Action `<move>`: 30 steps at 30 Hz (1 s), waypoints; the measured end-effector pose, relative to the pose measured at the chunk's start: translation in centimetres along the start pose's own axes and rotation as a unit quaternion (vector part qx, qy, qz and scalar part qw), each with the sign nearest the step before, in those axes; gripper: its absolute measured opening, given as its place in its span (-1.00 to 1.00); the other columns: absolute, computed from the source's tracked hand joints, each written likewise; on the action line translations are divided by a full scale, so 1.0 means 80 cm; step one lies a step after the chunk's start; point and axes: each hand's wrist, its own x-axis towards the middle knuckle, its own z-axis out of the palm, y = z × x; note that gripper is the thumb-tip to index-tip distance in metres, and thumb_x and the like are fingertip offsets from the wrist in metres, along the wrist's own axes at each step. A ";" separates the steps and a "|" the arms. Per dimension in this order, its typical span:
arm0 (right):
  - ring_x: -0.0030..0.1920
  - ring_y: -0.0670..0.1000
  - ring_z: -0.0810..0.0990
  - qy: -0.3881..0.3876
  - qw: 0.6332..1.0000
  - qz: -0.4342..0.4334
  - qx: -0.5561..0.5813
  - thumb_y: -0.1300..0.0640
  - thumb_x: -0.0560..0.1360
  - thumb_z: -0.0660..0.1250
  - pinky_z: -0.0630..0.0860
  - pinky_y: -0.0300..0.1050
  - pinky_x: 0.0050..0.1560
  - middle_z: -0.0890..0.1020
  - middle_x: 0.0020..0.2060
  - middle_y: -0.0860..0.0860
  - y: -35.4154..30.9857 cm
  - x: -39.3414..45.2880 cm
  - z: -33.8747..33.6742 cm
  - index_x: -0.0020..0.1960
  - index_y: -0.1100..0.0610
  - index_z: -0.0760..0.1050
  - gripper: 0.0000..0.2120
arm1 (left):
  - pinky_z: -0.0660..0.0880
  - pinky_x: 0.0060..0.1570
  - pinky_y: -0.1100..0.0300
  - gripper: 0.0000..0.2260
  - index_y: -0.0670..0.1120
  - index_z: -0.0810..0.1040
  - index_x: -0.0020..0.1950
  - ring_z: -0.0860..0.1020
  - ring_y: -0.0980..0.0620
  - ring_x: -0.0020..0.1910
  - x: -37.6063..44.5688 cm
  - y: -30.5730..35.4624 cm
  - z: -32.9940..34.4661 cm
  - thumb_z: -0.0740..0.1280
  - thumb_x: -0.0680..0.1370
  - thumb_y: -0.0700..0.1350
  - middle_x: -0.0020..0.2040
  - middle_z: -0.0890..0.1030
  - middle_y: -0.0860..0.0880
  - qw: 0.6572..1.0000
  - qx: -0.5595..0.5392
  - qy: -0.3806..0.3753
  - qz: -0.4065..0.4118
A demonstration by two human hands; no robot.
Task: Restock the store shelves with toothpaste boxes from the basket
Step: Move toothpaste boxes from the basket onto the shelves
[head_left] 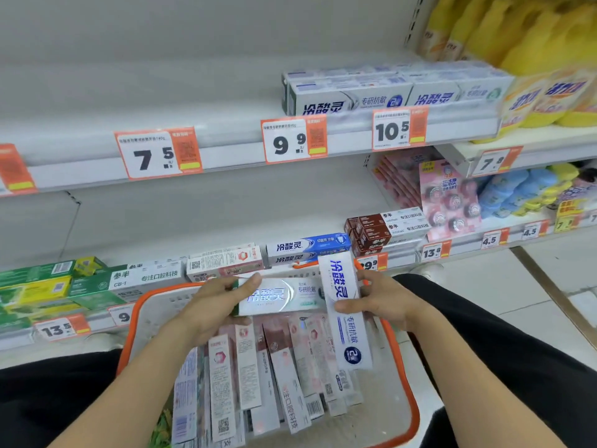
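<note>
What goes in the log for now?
left hand: holds box | right hand: holds box | over basket

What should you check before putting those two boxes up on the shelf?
1. Left hand grips the sideways box: ok.
2. Right hand grips the upright box: ok.
3. Same white and blue brand already on the upper shelf: ok.
4. Bare space on that shelf left of those boxes: ok.
5. Which price tag fits each box: cannot tell.
6. More boxes left in the basket: ok.
</note>
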 end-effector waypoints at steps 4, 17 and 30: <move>0.01 0.15 0.72 0.066 0.992 -0.074 0.075 0.03 0.27 0.59 0.62 0.14 0.07 0.73 0.00 0.14 -0.040 -0.036 -0.022 0.21 0.14 0.55 -0.45 | 0.66 -0.03 -0.06 -0.65 -0.15 0.69 0.06 0.70 -0.01 -0.20 -0.035 0.048 0.010 0.49 0.40 0.06 -0.15 0.74 -0.09 0.997 0.030 0.013 0.071; -0.04 0.01 0.66 0.216 0.864 -0.414 -0.187 -0.08 0.19 0.63 0.61 -0.03 0.00 0.69 -0.01 -0.08 -0.302 -0.137 -0.086 0.14 -0.03 0.55 -0.44 | 0.60 -0.38 0.11 -0.34 -0.13 0.73 -0.07 0.65 -0.11 -0.29 -0.093 0.248 -0.046 0.56 0.14 0.39 -0.12 0.71 -0.24 0.933 0.018 0.008 0.360; 0.29 0.01 0.54 0.269 0.790 -0.320 -0.448 0.23 0.43 0.54 0.41 -0.22 0.23 0.58 0.28 0.03 -0.457 0.032 -0.122 0.38 0.06 0.49 -0.45 | 0.59 -0.41 0.13 -0.59 -0.10 0.73 -0.10 0.68 -0.07 -0.24 -0.040 0.244 -0.064 0.59 0.22 0.15 -0.16 0.71 -0.17 0.904 -0.216 0.052 0.365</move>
